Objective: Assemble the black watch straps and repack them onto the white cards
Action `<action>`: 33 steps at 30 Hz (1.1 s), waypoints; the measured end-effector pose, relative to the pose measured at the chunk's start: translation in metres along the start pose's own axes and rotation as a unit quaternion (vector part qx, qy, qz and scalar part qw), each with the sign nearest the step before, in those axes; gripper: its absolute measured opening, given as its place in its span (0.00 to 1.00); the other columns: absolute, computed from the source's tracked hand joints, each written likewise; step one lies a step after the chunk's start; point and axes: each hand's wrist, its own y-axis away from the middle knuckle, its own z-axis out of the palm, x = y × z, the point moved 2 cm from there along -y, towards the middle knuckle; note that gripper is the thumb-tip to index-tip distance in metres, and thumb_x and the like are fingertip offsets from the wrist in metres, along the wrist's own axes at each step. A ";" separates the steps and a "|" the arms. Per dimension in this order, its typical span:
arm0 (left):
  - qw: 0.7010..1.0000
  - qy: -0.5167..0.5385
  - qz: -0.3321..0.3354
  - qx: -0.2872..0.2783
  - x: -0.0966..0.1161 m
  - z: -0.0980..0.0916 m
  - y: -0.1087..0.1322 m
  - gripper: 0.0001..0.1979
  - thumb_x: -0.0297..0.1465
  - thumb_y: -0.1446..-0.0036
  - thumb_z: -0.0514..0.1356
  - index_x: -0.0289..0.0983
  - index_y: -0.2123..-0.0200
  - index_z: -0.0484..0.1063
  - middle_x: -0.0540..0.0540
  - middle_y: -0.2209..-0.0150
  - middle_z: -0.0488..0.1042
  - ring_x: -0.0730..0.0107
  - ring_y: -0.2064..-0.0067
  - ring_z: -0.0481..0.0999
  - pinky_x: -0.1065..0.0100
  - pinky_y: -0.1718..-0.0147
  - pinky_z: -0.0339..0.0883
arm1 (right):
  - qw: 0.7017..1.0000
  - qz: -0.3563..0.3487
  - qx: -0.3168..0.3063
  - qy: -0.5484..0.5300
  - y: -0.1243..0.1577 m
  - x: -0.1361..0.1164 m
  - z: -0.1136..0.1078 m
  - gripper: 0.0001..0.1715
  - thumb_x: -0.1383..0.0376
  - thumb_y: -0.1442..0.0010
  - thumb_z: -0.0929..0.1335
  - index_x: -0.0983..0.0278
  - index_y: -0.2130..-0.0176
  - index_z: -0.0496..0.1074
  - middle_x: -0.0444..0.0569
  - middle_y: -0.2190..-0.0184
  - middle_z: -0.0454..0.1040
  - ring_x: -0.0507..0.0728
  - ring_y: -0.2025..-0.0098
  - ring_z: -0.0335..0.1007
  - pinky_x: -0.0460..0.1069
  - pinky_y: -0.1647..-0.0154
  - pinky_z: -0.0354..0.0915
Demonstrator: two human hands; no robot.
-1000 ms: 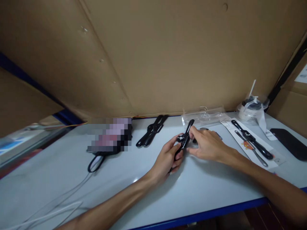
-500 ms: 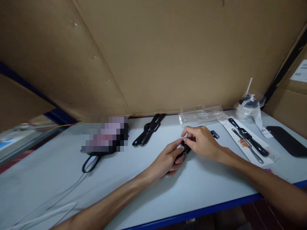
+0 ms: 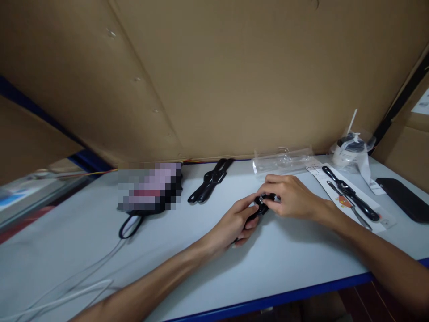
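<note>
Black tool (image 3: 263, 208) sits clasped in the curled fingers of the left hand (image 3: 229, 222), its long axis slanting away rightward to the bent fingers of the right hand (image 3: 292, 197), whose pinch I can't make out.

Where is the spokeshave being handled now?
In the head view, right of centre, the black spokeshave is in the left hand, with the right hand touching it; two other spokeshaves lie to the left.

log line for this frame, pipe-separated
left hand: gripping black spokeshave | right hand: touching its middle | table: two spokeshaves, carded spokeshave
</note>
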 end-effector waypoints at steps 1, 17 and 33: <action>1.000 -0.002 -0.001 -0.001 0.000 0.001 0.000 0.22 0.33 0.34 0.51 0.41 0.38 0.59 0.59 0.80 0.52 0.79 0.84 0.43 0.78 0.89 0.40 | 1.000 0.000 0.001 0.006 0.000 -0.001 0.000 0.09 0.71 0.40 0.67 0.63 0.63 0.78 0.46 0.65 0.73 0.50 0.69 0.61 0.47 0.68 0.52; 1.000 -0.009 -0.002 0.000 -0.004 -0.003 -0.002 0.16 0.35 0.35 0.52 0.40 0.45 0.64 0.59 0.79 0.53 0.81 0.84 0.45 0.79 0.89 0.42 | 0.998 0.037 0.035 -0.038 -0.003 -0.008 0.004 0.20 0.63 0.33 0.66 0.64 0.75 0.76 0.42 0.78 0.65 0.49 0.75 0.54 0.48 0.71 0.47; 1.000 -0.010 0.004 -0.002 -0.004 -0.003 -0.002 0.17 0.36 0.35 0.52 0.40 0.44 0.63 0.59 0.79 0.54 0.80 0.84 0.45 0.78 0.89 0.42 | 0.999 0.029 0.029 -0.033 -0.002 -0.006 0.007 0.22 0.61 0.33 0.65 0.63 0.76 0.77 0.42 0.79 0.67 0.50 0.75 0.55 0.48 0.70 0.48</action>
